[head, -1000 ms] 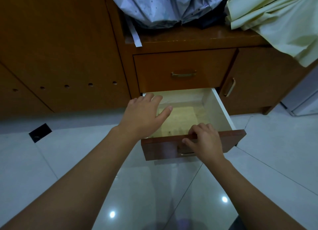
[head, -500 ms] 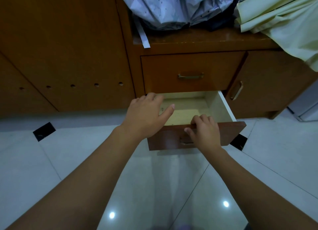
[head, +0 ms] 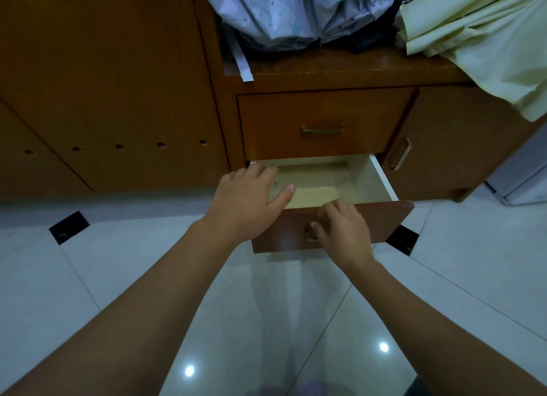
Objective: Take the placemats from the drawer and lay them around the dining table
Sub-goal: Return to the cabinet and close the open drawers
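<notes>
Nearest is the glossy tiled floor point(head: 88, 277), with 2 bare forearms reaching over it toward a low wooden cabinet point(head: 118, 84). The right hand point(head: 344, 234) rests on the front panel of the lower drawer point(head: 381, 221), its fingers point(head: 328, 209) curled together over the top edge, the thumb down by the handle, which the hand mostly hides. The left hand point(head: 247, 203) lies on the drawer's near-left corner, fingers spread loosely apart and flat, the thumb pointing right over the opening; it grips nothing.

The drawer is partly pulled out. Its pale inside shows a light floor and a white right wall; whether the lighter patch on the bottom is a placemat cannot be told, so no placemat can be made out for sure.

Just above sits 1 closed upper drawer point(head: 322, 123) with a metal bar handle. To its right is a cabinet door point(head: 453, 146) with an upright handle. Farthest, on the cabinet top, lie a crumpled grey-blue cloth point(head: 296, 10) and, to the right, a pale yellow cloth point(head: 488, 34) hanging over the edge.
</notes>
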Tool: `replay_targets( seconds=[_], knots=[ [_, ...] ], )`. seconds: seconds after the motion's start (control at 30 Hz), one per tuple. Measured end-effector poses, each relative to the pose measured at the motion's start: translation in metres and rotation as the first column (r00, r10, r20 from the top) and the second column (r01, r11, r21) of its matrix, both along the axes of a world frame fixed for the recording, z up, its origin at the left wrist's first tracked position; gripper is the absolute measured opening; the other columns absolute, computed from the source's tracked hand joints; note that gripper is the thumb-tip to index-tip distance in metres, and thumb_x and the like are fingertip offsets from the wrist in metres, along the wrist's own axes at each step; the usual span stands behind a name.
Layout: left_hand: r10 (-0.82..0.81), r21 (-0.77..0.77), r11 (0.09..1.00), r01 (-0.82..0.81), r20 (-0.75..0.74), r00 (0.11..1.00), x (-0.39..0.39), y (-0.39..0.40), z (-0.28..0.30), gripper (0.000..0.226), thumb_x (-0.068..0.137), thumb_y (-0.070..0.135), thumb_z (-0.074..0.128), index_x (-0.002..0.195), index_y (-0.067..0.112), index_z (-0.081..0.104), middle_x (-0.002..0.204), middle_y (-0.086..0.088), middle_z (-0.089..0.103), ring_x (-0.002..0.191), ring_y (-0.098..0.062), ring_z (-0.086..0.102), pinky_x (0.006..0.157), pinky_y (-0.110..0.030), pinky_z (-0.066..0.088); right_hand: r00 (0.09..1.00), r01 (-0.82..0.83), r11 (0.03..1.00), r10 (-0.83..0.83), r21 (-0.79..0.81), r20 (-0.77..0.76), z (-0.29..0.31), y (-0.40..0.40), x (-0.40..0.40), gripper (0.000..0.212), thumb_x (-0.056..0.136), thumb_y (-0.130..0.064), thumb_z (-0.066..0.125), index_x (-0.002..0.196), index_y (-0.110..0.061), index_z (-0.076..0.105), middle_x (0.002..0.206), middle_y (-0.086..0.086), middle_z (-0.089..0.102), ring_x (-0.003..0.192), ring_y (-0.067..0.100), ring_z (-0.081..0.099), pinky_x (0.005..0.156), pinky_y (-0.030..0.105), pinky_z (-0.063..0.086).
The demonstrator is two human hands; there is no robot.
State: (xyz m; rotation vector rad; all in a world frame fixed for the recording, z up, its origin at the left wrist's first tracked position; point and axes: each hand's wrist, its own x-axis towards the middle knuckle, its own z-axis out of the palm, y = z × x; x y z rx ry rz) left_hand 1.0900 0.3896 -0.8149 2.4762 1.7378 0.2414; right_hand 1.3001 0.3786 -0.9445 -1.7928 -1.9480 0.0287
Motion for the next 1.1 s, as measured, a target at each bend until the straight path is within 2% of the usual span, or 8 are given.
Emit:
replay_targets(
  seconds=[0.1, 0.23, 0.33, 0.5, 0.63, 0.8, 0.97, 1.1],
  knots=[
    [0.004, -0.010, 1.000, -0.004, 0.001, 1.000, 0.001, 0.000, -0.002, 0.064, 0.098, 0.061, 0.025, 0.147, 0.022, 0.038, 0.148, -0.004, 0.043, 0.132, -0.024, 0.043, 0.106, -0.044, 0.034, 1.000, -0.020, 0.997, 0.022, -0.069, 0.022, -0.010, -0.008, 0.000, 0.019, 0.083, -0.028, 0.071, 0.099, -0.018, 0.067, 0.096, -0.002, 0.062, 0.087, 0.019, 0.055, 0.069, 0.031, 0.044],
    [-0.005, -0.034, 0.999, 0.004, -0.008, 1.000, 0.004, -0.002, -0.006, 0.064, 0.098, 0.061, 0.025, 0.146, 0.022, 0.038, 0.147, -0.004, 0.043, 0.132, -0.025, 0.042, 0.106, -0.044, 0.032, 0.993, -0.012, 0.985, 0.032, -0.173, 0.115, -0.024, -0.012, 0.003, 0.023, 0.086, -0.028, 0.066, 0.107, -0.020, 0.068, 0.102, -0.001, 0.064, 0.092, 0.021, 0.057, 0.072, 0.032, 0.045],
    [-0.029, -0.047, 0.998, 0.028, -0.019, 0.999, 0.009, -0.004, -0.009, 0.064, 0.098, 0.061, 0.025, 0.147, 0.022, 0.037, 0.147, -0.004, 0.042, 0.133, -0.024, 0.040, 0.106, -0.043, 0.030, 0.982, 0.004, 0.974, 0.038, -0.226, 0.184, -0.033, -0.013, 0.003, 0.021, 0.090, -0.028, 0.059, 0.108, -0.021, 0.067, 0.101, -0.001, 0.062, 0.092, 0.021, 0.055, 0.072, 0.031, 0.040],
    [-0.053, -0.047, 0.998, 0.051, -0.033, 0.998, 0.011, -0.004, -0.011, 0.064, 0.097, 0.062, 0.024, 0.147, 0.023, 0.036, 0.148, -0.003, 0.042, 0.132, -0.023, 0.041, 0.109, -0.045, 0.030, 0.980, 0.046, 0.972, 0.001, -0.230, 0.198, -0.045, -0.007, -0.001, 0.022, 0.084, -0.026, 0.067, 0.105, -0.022, 0.067, 0.098, 0.001, 0.059, 0.091, 0.024, 0.053, 0.072, 0.033, 0.041],
    [-0.045, -0.052, 0.998, 0.043, -0.025, 0.999, 0.008, -0.002, -0.014, 0.063, 0.098, 0.062, 0.025, 0.146, 0.024, 0.038, 0.148, -0.002, 0.042, 0.133, -0.022, 0.040, 0.108, -0.044, 0.029, 0.968, 0.086, 0.977, -0.036, -0.194, 0.248, -0.056, -0.001, -0.003, 0.021, 0.070, -0.018, 0.079, 0.088, -0.022, 0.070, 0.084, 0.000, 0.056, 0.078, 0.023, 0.052, 0.063, 0.030, 0.033],
    [-0.034, -0.061, 0.998, 0.032, -0.031, 0.999, 0.000, 0.004, -0.017, 0.064, 0.098, 0.062, 0.024, 0.147, 0.024, 0.037, 0.149, -0.001, 0.041, 0.132, -0.022, 0.041, 0.106, -0.042, 0.031, 0.983, 0.104, 0.988, -0.084, -0.114, 0.166, -0.067, 0.012, -0.002, 0.012, 0.080, -0.026, 0.076, 0.080, -0.016, 0.068, 0.081, 0.003, 0.057, 0.074, 0.025, 0.048, 0.062, 0.032, 0.034],
    [-0.005, -0.063, 0.998, 0.003, -0.032, 0.999, -0.008, 0.013, -0.019, 0.064, 0.098, 0.062, 0.023, 0.147, 0.025, 0.036, 0.150, -0.002, 0.040, 0.133, -0.023, 0.041, 0.107, -0.044, 0.033, 0.984, 0.102, 0.986, -0.081, -0.131, 0.157, -0.065, 0.030, -0.005, 0.011, 0.083, -0.024, 0.071, 0.087, -0.013, 0.067, 0.088, 0.006, 0.057, 0.080, 0.027, 0.049, 0.066, 0.033, 0.034],
    [0.014, -0.066, 0.998, -0.016, -0.026, 1.000, -0.012, 0.021, -0.023, 0.064, 0.097, 0.062, 0.023, 0.148, 0.025, 0.036, 0.149, -0.002, 0.042, 0.132, -0.023, 0.042, 0.106, -0.044, 0.033, 0.979, 0.070, 0.969, -0.021, -0.236, 0.201, -0.056, 0.047, -0.004, 0.023, 0.087, -0.031, 0.062, 0.106, -0.018, 0.063, 0.106, 0.005, 0.055, 0.096, 0.025, 0.046, 0.078, 0.035, 0.038]
  ],
)
